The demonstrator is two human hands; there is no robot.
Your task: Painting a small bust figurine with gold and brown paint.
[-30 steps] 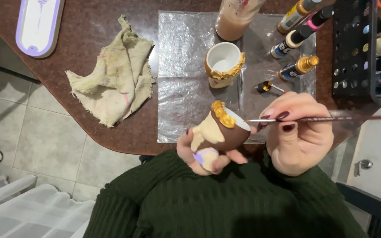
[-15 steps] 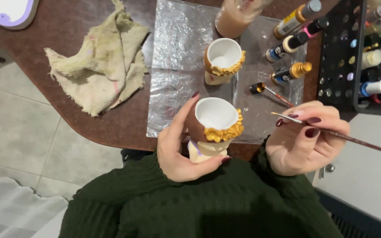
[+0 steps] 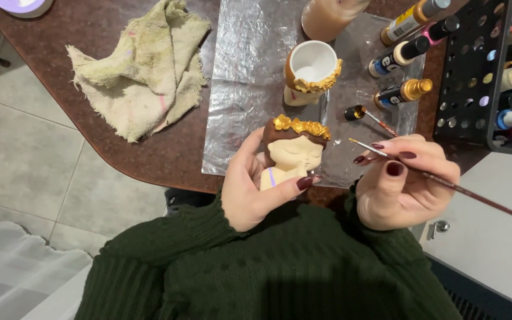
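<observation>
Your left hand (image 3: 256,189) is wrapped around the small figurine planter (image 3: 291,151), thumb across its front, holding it upright with the face turned toward you and the gold flower crown on top. Your right hand (image 3: 407,184) sits just beside it, to its right, fingers pinched on a thin paintbrush (image 3: 445,184). The brush's long axis runs from lower right up to upper left, its tip close to the figurine's crown but apart from it. Beneath lies a foil sheet (image 3: 244,89) on the brown table (image 3: 149,154), with a second planter (image 3: 309,71) standing farther back, paint bottles (image 3: 401,59) to its right, a stained rag (image 3: 143,71) well to the left, and tiled floor below.
</observation>
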